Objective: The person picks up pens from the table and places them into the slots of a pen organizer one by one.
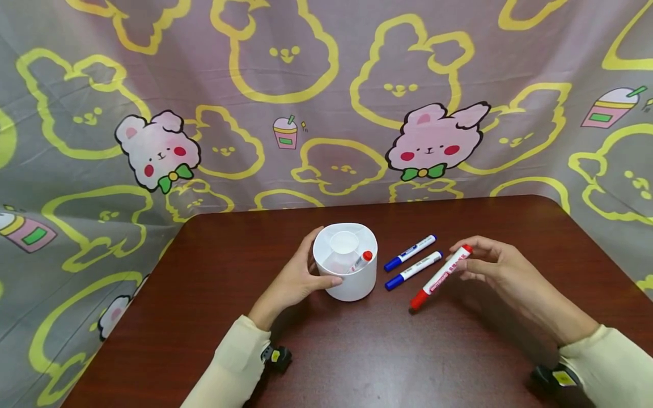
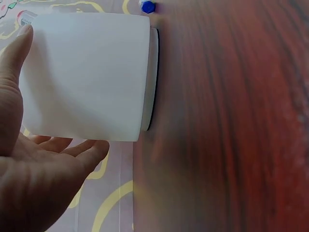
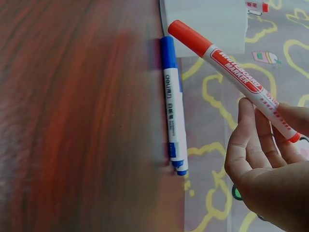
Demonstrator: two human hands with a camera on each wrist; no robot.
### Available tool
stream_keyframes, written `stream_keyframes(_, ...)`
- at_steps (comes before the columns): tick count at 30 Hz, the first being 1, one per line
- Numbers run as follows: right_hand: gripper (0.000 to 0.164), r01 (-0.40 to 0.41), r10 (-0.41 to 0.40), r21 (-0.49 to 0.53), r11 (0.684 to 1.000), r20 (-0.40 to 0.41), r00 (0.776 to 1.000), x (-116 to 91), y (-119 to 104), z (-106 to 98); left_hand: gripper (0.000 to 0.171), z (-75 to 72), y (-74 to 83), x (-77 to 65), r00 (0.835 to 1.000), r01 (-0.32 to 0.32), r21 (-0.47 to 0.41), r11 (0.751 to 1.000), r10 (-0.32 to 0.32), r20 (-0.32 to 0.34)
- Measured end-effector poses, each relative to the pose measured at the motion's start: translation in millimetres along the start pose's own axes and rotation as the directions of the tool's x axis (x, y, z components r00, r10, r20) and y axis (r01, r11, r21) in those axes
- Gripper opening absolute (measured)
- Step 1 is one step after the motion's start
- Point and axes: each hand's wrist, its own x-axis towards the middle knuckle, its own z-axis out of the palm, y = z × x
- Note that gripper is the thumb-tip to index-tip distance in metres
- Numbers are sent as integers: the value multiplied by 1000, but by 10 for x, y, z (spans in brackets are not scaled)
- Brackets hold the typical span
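Observation:
A white round pen holder (image 1: 352, 286) with inner compartments stands on the table, and my left hand (image 1: 301, 272) grips its side, thumb in front and fingers behind. One red marker (image 1: 363, 259) leans inside it, its red end showing above the rim. My right hand (image 1: 497, 269) pinches another red whiteboard marker (image 1: 442, 276) near its back end, above the table, with the red cap slanting down to the left. Between the holder and that hand lie two blue markers (image 1: 410, 252) side by side; the right wrist view shows the nearer blue marker (image 3: 172, 111) below the red one.
The dark brown wooden table (image 1: 357, 351) has a rounded far corner on the right. Behind it hangs a curtain (image 1: 336, 119) printed with yellow outlines and cartoon bears. A small black camera is strapped at each wrist.

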Motion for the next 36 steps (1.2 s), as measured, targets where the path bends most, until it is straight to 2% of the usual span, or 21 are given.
stream_keyframes(7,33,41,-39,58,997,-27,999,60,-91,57,112,18,6,12,1000,27,25,999,-27,-11)
stream_keyframes(14,33,70,-68,53,996,-35,997,124,-177,114,109,18,26,0,999,40,38,998,-39,-24)
stream_keyframes(27,29,149,-143,160,976,-52,988,277,-281,307,103,-16,43,-24,999,32,28,999,-31,-26)
stream_keyframes(36,28,153,-141,187,970,-76,987,347,-373,389,99,-48,39,-40,1000,18,39,999,-17,-21)
